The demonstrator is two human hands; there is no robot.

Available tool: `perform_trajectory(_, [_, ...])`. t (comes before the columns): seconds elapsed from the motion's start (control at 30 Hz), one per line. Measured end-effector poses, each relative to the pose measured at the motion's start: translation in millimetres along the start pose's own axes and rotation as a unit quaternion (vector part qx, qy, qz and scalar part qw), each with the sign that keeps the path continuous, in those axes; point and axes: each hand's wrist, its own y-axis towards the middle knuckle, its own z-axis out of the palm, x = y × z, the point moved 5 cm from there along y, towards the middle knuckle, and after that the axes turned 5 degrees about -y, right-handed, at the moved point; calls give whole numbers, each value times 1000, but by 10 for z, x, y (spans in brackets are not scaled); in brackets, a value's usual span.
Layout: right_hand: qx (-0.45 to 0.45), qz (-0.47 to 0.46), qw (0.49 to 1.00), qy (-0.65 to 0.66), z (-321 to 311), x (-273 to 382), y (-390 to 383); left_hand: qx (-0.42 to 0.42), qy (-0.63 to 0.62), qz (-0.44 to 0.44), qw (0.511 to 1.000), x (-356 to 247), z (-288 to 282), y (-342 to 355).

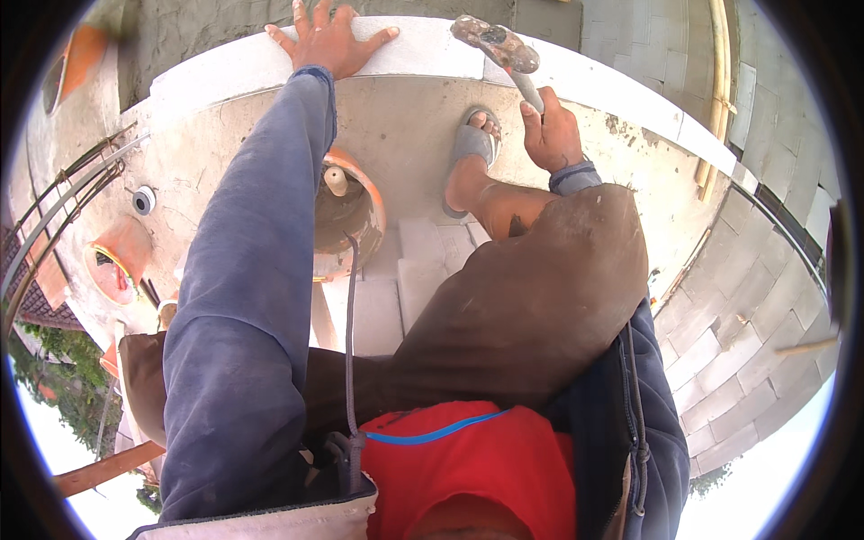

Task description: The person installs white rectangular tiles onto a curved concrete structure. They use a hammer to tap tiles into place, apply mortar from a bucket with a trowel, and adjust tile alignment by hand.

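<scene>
My left hand [335, 40] lies spread on top of a row of white blocks [405, 47], its fingers stretched toward the far side. In my right hand [553, 133] is a hammer [497, 45], gripped by its handle. The hammer's head is crusted with dried mortar and is held over the white blocks, to the right of my left hand. From this view I cannot tell whether the head touches them. My sandalled foot [475, 148] stands on the concrete ledge just left of my right hand.
An orange bucket [378, 202] with grey mortar and a wooden-handled tool [336, 180] stands below my left forearm. Another orange bucket [121, 256] lies at the left near a white round roll [144, 200] and bent steel bars [67, 193]. Bamboo poles [720, 81] lean against the block wall [774, 297] at right.
</scene>
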Motion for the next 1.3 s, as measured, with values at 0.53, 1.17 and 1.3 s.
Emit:
perform_trajectory(0.53, [140, 84, 982, -89, 207, -124, 162, 39, -29, -24, 999, -39, -33, -52])
perform_trajectory(1.17, [-39, -84, 981, 170, 105, 2450, 617, 12, 181, 139, 974, 2392, -502, -493])
perform_trajectory(1.3, [54, 35, 998, -27, 1136, 1877, 484, 19, 163, 160, 973, 2302, -545, -361])
